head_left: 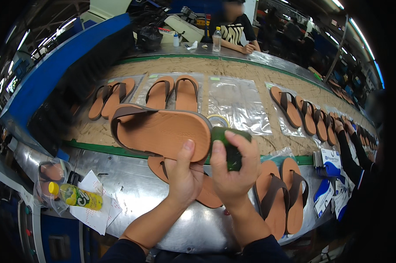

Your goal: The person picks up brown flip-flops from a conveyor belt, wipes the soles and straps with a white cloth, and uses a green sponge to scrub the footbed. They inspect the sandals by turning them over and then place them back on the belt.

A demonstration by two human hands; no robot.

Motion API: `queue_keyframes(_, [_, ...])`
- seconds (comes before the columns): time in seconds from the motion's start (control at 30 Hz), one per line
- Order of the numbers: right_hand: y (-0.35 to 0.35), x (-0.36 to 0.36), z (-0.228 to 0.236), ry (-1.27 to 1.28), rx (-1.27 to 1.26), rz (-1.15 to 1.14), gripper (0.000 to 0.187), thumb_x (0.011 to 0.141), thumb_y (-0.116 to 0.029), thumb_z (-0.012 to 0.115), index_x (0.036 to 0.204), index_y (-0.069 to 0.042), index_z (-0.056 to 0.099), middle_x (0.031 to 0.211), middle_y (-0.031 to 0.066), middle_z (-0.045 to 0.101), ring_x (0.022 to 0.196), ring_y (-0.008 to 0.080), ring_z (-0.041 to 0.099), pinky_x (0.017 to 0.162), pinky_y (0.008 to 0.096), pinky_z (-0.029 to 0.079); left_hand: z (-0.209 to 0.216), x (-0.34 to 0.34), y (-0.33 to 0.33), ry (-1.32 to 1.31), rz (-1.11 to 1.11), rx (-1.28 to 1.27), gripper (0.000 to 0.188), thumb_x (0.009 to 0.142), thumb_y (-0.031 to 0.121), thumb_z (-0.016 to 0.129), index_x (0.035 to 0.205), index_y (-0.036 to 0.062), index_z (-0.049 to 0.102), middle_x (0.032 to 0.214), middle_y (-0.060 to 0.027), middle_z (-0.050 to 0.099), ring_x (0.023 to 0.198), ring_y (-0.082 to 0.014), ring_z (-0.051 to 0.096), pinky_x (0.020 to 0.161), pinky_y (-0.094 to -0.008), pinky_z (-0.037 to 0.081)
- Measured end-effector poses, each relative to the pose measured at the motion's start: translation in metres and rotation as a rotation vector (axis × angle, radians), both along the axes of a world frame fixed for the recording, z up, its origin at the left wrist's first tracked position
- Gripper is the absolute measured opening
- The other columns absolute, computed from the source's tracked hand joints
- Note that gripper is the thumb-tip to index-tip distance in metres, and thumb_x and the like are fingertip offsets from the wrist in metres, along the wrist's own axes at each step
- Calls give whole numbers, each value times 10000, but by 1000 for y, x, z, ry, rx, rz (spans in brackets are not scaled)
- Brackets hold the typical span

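Observation:
My left hand (185,182) grips a tan flip-flop (163,129) with a dark brown strap, its thumb on the footbed near the rounded end. The flip-flop is raised and lies sideways in the air. My right hand (238,175) pinches a dark green block (234,158), perhaps a sponge or pad, close against that end's edge. Below my hands, a second flip-flop (209,193) rests on the metal table (141,184), partly hidden by my left hand. Just right of my right hand lies a pair of matching flip-flops (271,193).
A worn tan conveyor belt (171,65) crosses ahead, carrying flip-flop pairs on clear bags and a bare plastic bag (237,103). A roll of tape (218,121) sits behind the block. A yellow-capped bottle (81,197) lies on papers at left. Another person's hands (344,127) work at right.

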State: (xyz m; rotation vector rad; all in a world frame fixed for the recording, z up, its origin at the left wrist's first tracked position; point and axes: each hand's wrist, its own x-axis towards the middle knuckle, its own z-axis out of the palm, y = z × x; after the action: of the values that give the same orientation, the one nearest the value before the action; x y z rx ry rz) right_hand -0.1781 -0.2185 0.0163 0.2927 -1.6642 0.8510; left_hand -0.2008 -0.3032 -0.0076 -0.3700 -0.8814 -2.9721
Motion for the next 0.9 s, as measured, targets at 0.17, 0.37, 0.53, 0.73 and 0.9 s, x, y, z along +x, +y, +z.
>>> queue_keyframes(0.17, [12,-1,-4,21,0,-31,315,770,-32,754,1057,-52,627,828,114,614,617,240,600,509,330,486,-4,2,9,-37,66,-28,351,997,251,534,1259,17,521,1207,-80,600,1099,-164,603,915,-311,516])
queue_keyframes(0.37, [-9,4,-3,-3,49,-15,300,785,2,742,1053,-33,613,865,104,613,697,205,592,592,278,471,-3,-8,-7,-44,53,-45,348,995,272,528,1237,22,525,1169,-71,605,1075,-156,607,905,-310,516])
queue_keyframes(0.53, [8,0,3,89,-47,-63,339,772,-25,762,1076,-58,616,840,128,634,630,255,612,505,334,494,10,17,12,-27,91,-7,334,975,217,567,1238,17,521,1152,-65,611,1072,-157,610,878,-304,532])
queue_keyframes(0.73, [-10,5,-3,-30,124,22,367,747,19,763,1068,-47,599,831,105,616,674,222,602,579,290,485,6,-7,-14,-70,35,15,376,967,170,571,1292,20,459,1224,-98,563,1092,-186,600,902,-326,537])
queue_keyframes(0.9, [0,6,2,51,60,-125,323,764,-22,758,1055,-57,623,816,91,614,643,215,589,542,297,480,-1,8,4,13,137,-64,463,959,207,575,1355,28,417,1275,-101,548,1151,-194,578,975,-330,497])
